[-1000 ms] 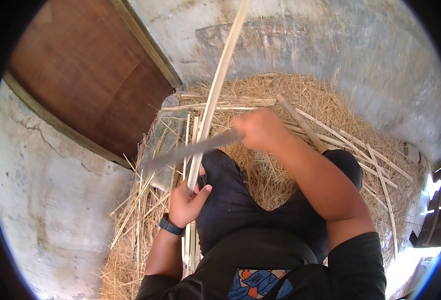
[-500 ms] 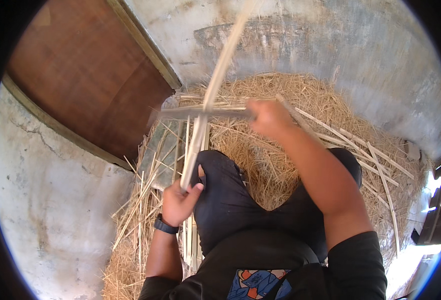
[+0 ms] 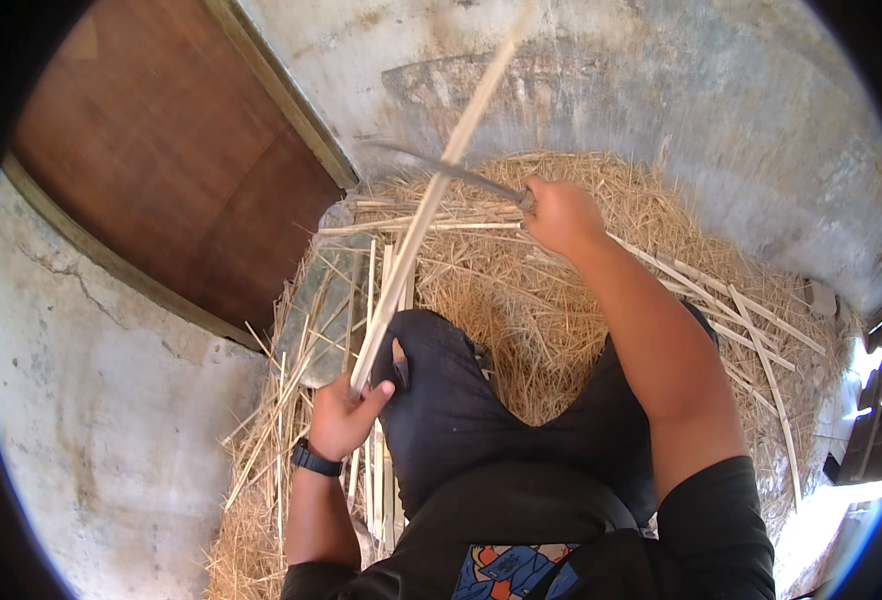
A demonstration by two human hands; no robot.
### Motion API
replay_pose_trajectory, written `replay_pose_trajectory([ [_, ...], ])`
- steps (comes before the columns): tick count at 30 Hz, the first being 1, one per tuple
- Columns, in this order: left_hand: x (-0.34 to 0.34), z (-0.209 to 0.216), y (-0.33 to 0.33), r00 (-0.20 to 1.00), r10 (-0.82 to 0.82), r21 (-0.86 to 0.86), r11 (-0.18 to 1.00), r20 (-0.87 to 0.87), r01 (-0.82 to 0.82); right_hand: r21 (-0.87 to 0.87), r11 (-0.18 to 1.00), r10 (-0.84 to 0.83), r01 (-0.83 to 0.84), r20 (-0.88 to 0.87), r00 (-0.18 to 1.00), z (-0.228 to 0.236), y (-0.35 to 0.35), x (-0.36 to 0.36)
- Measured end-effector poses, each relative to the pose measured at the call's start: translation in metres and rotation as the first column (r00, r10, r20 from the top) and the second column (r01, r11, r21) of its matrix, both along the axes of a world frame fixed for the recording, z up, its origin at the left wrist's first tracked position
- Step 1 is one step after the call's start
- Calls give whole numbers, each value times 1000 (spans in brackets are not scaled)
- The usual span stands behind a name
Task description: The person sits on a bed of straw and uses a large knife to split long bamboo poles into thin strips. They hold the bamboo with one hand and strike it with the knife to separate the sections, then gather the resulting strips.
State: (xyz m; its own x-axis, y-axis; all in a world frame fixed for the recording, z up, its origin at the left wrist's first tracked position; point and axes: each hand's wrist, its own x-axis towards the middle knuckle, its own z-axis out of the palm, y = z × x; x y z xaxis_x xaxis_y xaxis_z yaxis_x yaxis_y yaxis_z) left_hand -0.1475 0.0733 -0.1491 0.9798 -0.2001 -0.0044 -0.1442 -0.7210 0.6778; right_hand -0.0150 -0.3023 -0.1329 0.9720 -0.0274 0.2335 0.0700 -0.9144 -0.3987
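My left hand [image 3: 343, 418], with a dark watch on its wrist, is closed round the lower end of a long pale bamboo strip [image 3: 406, 262]. The strip slants up and to the right past my left knee, its far end blurred. In my right hand [image 3: 567, 216] is the handle of a long knife [image 3: 486, 183] with a narrow, dark, slightly curved blade. That blade crosses the strip at its upper part and points left; whether it is touching cannot be made out.
Several loose strips [image 3: 776, 385] lie on straw and shavings [image 3: 511, 290] around my legs. More strips lie by a grey stone slab [image 3: 321, 305] at the left. A brown door panel [image 3: 181, 150] and a stained wall [image 3: 661, 90] stand beyond.
The knife has moved up along the strip, away from my body, and its blade is now tilted. My left hand has shifted slightly down and left, the strip leaning further right.
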Motion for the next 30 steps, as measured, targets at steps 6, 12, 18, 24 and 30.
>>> replay_pose_trajectory([
  [6, -8, -23, 19, 996, -48, -56, 997, -73, 44, -36, 978, 207, -204, 75, 976, -16, 27, -14],
  [12, -10, -23, 22, 999, 24, -128, 991, -42, -29, -227, 911, 391, -345, 206, 897, -14, 23, -16],
  [18, -12, -26, 47, 983, 43, 31, 998, 179, -49, 14, 999, -40, 39, 66, 997, 8, -7, -4],
  [24, -18, -33, 47, 978, 11, 14, 1000, 207, -14, -346, 868, 410, -355, 98, 907, 9, 21, -25],
  [30, -38, -41, 89, 952, 40, 109, 991, 303, -76, 276, 927, -252, 255, -48, 967, 11, -38, -6],
])
